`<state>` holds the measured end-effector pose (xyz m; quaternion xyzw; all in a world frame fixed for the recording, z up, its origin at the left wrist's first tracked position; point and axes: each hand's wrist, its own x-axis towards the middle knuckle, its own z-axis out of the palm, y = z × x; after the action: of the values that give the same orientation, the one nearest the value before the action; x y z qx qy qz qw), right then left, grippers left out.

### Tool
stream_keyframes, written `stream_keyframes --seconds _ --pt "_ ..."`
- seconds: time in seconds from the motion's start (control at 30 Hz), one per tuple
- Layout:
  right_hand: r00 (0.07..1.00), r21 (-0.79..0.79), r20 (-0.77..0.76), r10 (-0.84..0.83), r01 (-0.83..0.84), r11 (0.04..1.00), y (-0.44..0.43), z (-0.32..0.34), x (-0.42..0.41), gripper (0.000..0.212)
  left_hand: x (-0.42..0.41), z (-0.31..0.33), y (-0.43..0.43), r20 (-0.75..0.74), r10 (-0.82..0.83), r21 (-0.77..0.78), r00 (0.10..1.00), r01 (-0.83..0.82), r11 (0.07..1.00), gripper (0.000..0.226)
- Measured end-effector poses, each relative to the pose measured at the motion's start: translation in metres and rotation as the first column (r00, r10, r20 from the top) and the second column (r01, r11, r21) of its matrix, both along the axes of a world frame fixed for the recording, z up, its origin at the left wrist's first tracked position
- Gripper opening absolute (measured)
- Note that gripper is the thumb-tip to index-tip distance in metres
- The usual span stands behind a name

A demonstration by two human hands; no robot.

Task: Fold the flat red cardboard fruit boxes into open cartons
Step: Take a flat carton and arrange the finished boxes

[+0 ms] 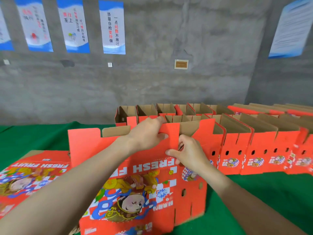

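Standing half-formed in the middle of the green tabletop [254, 200], the red carton [144, 184] faced me with its printed side. My left grip [145, 133] clasped the handle flap [171, 134], fingers curled over its top edge. My right grip [191, 153] pinched the flap's lower side edge. I judged that an uneven push could crease or tear the flap. Finished cartons [254, 150] stood just beside on the right, and a flat box [33, 175] lay on the left.

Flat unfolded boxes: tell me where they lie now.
Head view, lower left: the flat unfolded boxes lie on the green table, just left of the half-folded carton.
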<state>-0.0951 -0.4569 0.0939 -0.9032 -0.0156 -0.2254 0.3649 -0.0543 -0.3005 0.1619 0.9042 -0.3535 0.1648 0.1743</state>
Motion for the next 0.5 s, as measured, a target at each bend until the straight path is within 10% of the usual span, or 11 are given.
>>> stream_keyframes --seconds 0.13,0.23,0.33,0.5 --pt "0.971 -0.026 -0.17 0.165 -0.172 0.985 -0.012 -0.008 0.0 0.026 0.002 0.013 0.025 0.165 0.003 0.06 0.986 -0.013 0.998 0.067" --pt "0.958 -0.021 -0.205 0.198 -0.207 0.978 -0.027 -0.015 -0.003 0.029 0.013 0.022 0.063 0.176 0.079 -0.075 0.981 -0.066 0.995 0.046" --pt "0.972 -0.03 -0.182 0.147 -0.155 0.987 -0.044 -0.016 -0.006 0.029 0.024 0.017 0.106 -0.237 0.072 -0.32 0.969 -0.148 0.936 0.026" --pt "0.971 0.006 -0.171 0.165 -0.167 0.986 -0.067 -0.009 -0.011 0.031 0.025 -0.015 0.146 -0.649 -0.382 -0.644 0.658 -0.209 0.736 0.046"
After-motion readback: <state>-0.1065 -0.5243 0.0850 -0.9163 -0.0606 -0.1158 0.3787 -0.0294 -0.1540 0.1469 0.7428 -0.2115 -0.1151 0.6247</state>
